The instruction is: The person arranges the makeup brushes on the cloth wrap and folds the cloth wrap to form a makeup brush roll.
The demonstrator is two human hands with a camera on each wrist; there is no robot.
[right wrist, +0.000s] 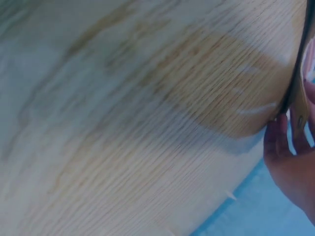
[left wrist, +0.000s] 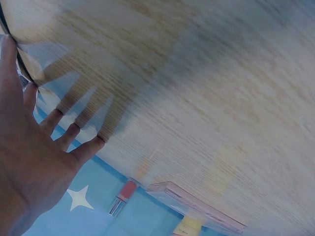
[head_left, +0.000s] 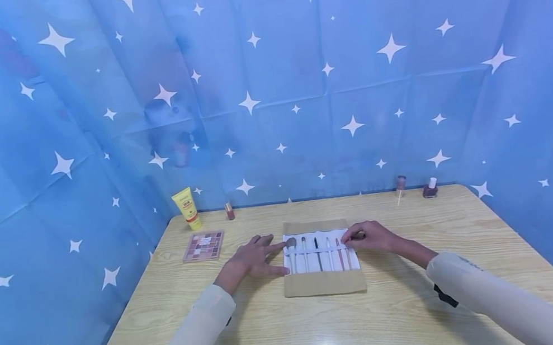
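An unfolded tan brush roll (head_left: 325,284) with a white lining lies on the table. Several makeup brushes stand side by side under its white band, among them a fluffy, wide-headed brush (head_left: 291,243) at the left end. My left hand (head_left: 260,257) has its fingers spread, with index finger and thumb touching the roll's left edge. At the right end, my right hand (head_left: 371,236) pinches the top of the last slim makeup brush (head_left: 349,259), whose upper tip the fingertips hide. The right wrist view shows the fingers of this hand (right wrist: 295,147) close against the roll's edge.
A pink eyeshadow palette (head_left: 204,246), a yellow tube (head_left: 187,209) and a small red-based bottle (head_left: 229,211) are at the back left. A lip gloss tube (head_left: 401,183) and dark nail polish bottle (head_left: 430,188) stand at the back right. A starry blue curtain (head_left: 300,153) hangs behind.
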